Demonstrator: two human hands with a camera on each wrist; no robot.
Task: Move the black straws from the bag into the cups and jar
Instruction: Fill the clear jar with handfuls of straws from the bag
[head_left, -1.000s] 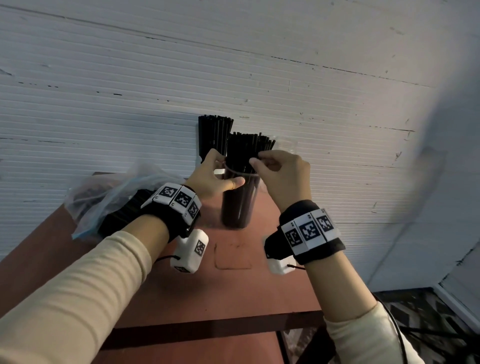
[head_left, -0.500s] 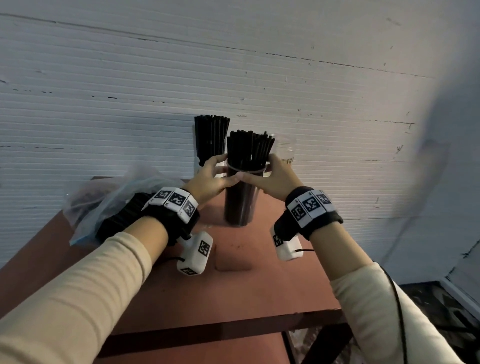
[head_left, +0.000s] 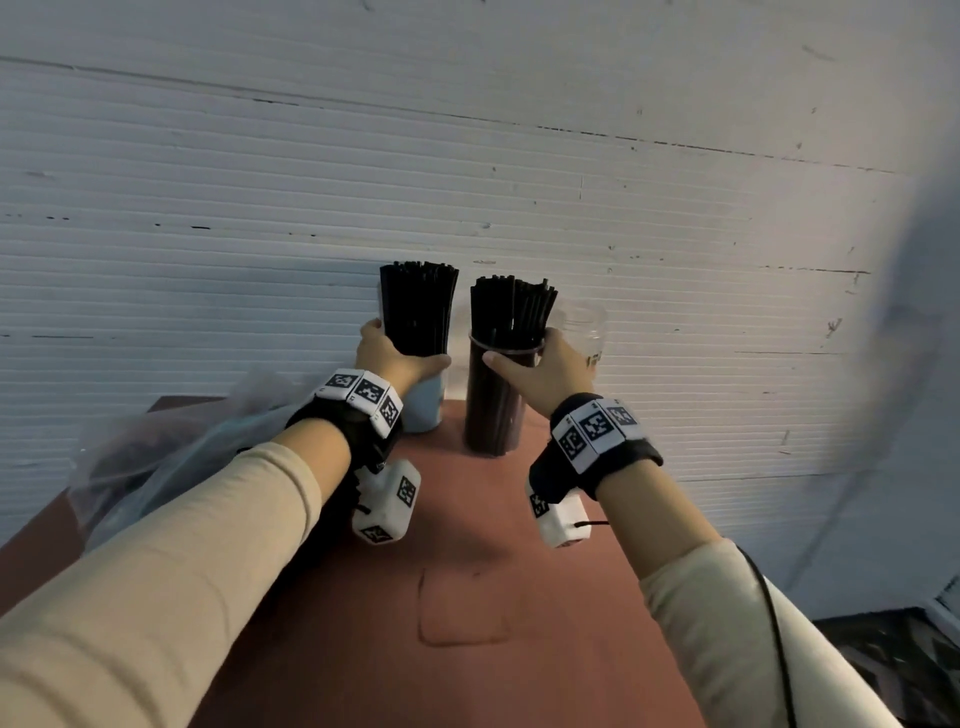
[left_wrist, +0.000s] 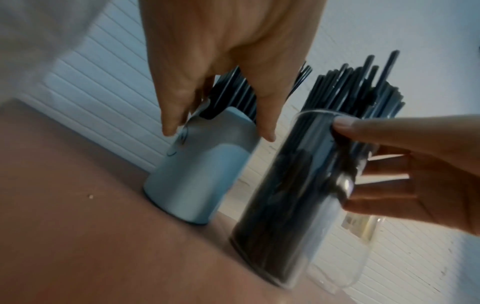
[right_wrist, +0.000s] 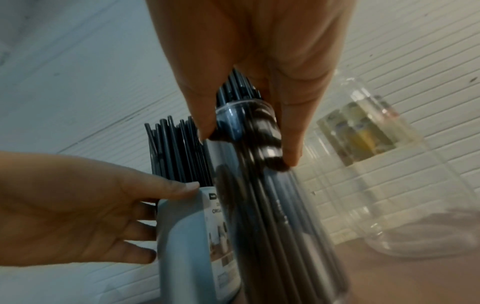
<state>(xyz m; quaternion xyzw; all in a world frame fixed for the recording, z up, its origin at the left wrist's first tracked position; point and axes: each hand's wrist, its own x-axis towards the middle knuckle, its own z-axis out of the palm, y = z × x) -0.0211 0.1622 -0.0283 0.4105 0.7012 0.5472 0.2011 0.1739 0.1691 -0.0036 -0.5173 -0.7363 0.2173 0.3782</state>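
A light blue cup (head_left: 423, 410) packed with black straws (head_left: 418, 306) stands by the wall; my left hand (head_left: 402, 353) grips it at the rim, thumb in front and fingers behind. Beside it on the right is a clear cup (head_left: 493, 410) full of black straws (head_left: 511, 312), and my right hand (head_left: 519, 348) grips its rim. In the left wrist view my left hand (left_wrist: 218, 133) straddles the blue cup (left_wrist: 202, 174). The right wrist view shows my right hand (right_wrist: 249, 148) round the clear cup (right_wrist: 272, 205). A clear jar (head_left: 584, 332) with a label stands behind the right hand, seemingly without straws.
A crumpled clear plastic bag (head_left: 171, 452) with dark straws inside lies on the left of the reddish-brown table (head_left: 467, 597). The white ribbed wall (head_left: 519, 182) runs directly behind the cups. The table's right edge drops to a dark floor (head_left: 883, 649).
Both hands were on the clear cup. My left hand has shifted left and taken the blue cup, while my right hand has wrapped round the clear cup's rim.
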